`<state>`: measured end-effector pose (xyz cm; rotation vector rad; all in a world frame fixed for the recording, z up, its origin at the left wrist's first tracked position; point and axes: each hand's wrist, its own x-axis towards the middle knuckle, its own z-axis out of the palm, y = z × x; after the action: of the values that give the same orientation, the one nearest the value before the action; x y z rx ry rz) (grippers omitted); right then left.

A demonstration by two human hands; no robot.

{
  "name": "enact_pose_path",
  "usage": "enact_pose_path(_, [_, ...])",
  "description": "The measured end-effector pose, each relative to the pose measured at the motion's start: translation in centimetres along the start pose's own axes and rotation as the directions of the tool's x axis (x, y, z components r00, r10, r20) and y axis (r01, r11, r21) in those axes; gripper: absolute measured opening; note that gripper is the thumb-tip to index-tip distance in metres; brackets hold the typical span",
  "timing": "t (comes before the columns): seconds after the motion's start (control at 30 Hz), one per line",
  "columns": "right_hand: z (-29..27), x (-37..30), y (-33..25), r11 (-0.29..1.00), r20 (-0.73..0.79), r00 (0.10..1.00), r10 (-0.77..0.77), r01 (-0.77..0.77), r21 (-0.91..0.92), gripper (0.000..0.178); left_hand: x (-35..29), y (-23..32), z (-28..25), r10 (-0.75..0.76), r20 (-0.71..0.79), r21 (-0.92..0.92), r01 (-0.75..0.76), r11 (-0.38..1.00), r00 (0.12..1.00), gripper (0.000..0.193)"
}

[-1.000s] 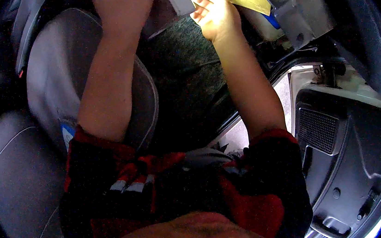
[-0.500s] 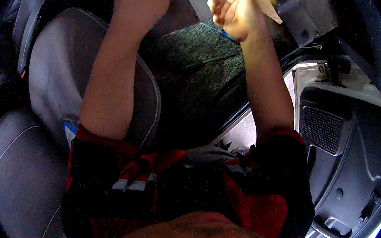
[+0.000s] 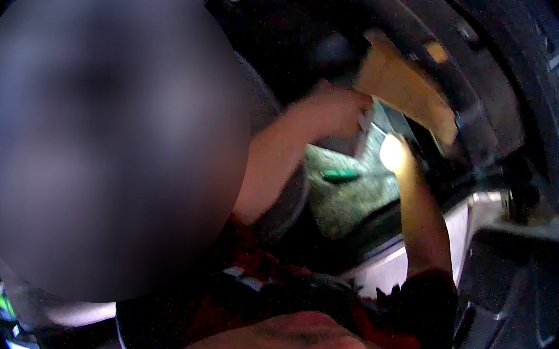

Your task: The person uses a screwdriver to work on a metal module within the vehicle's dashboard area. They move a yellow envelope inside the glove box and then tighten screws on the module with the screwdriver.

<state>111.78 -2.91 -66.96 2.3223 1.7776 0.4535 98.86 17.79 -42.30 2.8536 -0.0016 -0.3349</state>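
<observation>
Car interior seen from above; large blurred oval covers left half of view.

Left hand (image 3: 337, 109) raised, fingers curled shut on grey flap (image 3: 355, 138), which hangs just below knuckles.

Right hand (image 3: 394, 152) overexposed by glare; grip cannot be told. Hand lies just beside flap's right edge, under tan cardboard-like sheet (image 3: 404, 89).

Tan sheet tilted, wedged against dark trim at upper right; contact with either hand unclear.

Footwell carpet (image 3: 345, 198) speckled green-grey, holding small green object (image 3: 339, 175), well below both hands.

Red sleeves (image 3: 429, 306) at lower edge.
</observation>
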Motion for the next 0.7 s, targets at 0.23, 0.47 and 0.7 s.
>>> enact_pose_path(0.23, [1.3, 0.2, -1.9, 0.728, 0.047, 0.767, 0.64, -0.624, 0.284, 0.023, 3.4, -1.8, 3.6, -0.125, -0.028, 0.057, 0.126, 0.99, 0.992, 0.048])
enact_pose_path(0.47, [2.9, 1.9, -1.9, 0.565, 0.241, 0.814, 0.528, -0.548, 0.617, 0.03, 5.8, -1.8, 7.1, -0.033, 0.159, 0.178, 0.005, 0.984, 0.987, 0.069])
enact_pose_path(0.7, [-4.4, 2.4, -0.6, 0.623, 0.371, 0.822, 0.431, -0.569, 0.537, 0.042, 7.4, -2.7, 7.8, 0.134, 0.312, 0.0, -0.141, 0.99, 0.941, 0.098])
